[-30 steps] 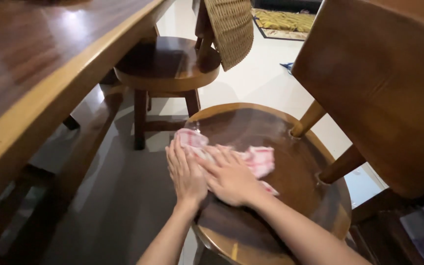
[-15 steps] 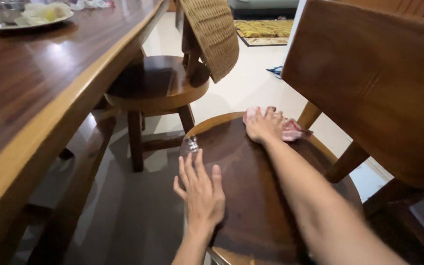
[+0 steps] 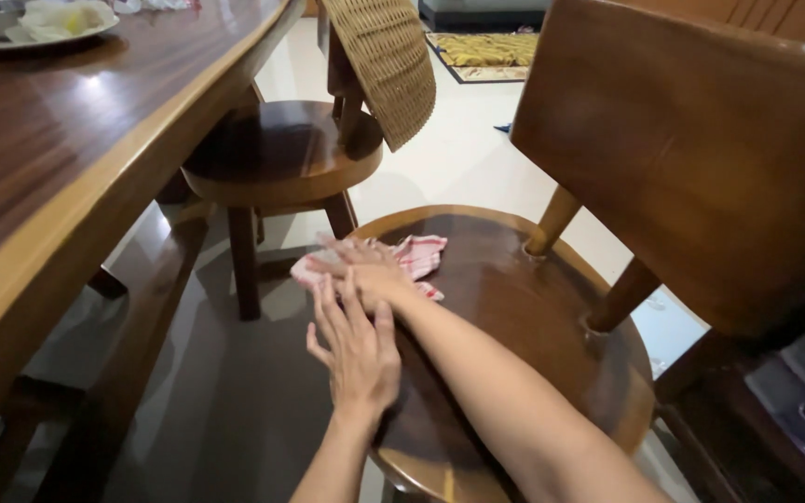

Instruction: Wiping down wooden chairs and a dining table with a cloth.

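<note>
Head view: right hand [image 3: 365,272] flat on crumpled cloth [image 3: 412,256], lying left-right on seat [image 3: 533,326].

Two bare hands are showing: the right hand [image 3: 365,270] is pressing on one pink-and-white checked cloth [image 3: 402,256], and the left hand [image 3: 358,349] is lying flat just at its six o'clock. Two round-seated wooden chairs are standing in view, the near chair [image 3: 533,317] under the hands and the far chair [image 3: 277,154] at eleven o'clock. One long wooden table [image 3: 67,149] is running along nine o'clock, carrying one plate [image 3: 20,23]. One patterned rug [image 3: 477,51] is lying at twelve o'clock.
</note>
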